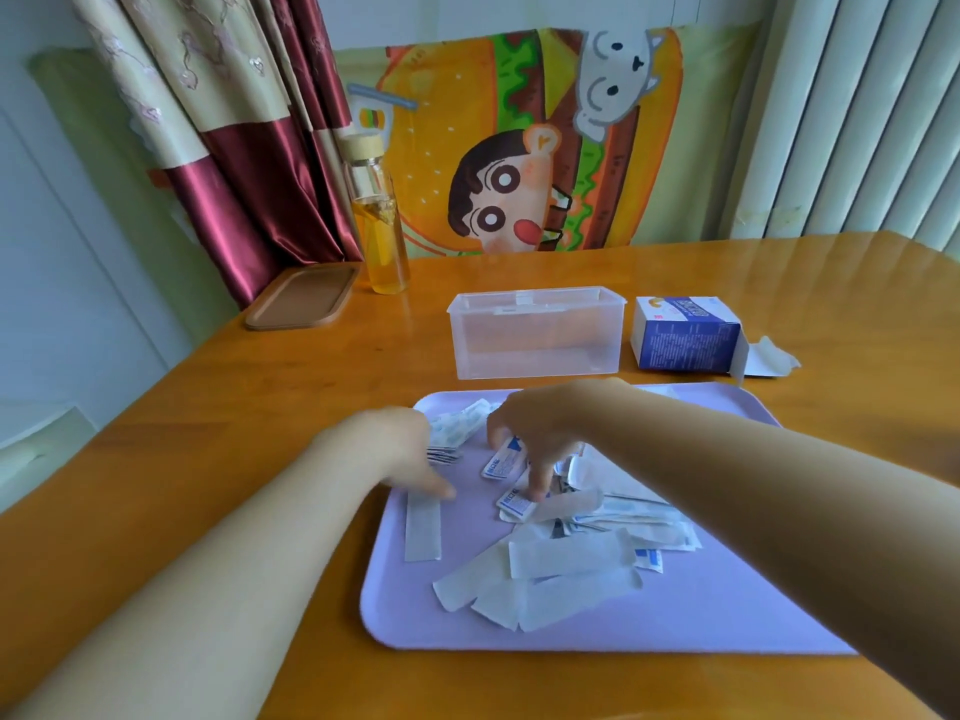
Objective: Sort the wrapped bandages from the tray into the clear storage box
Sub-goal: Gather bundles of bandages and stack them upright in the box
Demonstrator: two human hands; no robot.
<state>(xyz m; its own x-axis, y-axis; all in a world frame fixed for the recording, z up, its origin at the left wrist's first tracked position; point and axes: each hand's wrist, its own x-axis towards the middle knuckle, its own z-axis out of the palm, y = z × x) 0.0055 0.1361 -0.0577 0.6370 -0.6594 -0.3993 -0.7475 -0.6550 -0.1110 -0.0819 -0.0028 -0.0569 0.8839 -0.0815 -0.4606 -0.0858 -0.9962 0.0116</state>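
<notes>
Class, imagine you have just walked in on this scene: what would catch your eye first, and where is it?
Most striking is the lilac tray in the near middle of the wooden table, strewn with wrapped bandages, with both bare hands reaching into the pile. Just behind it stands the clear storage box, seemingly empty, with a blue carton to its right. A bright cartoon cloth fills the wall behind.

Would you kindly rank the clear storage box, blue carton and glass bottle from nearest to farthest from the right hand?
From the right hand:
1. Clear storage box, just behind the tray.
2. Blue carton, back right.
3. Glass bottle, far back left.
</notes>
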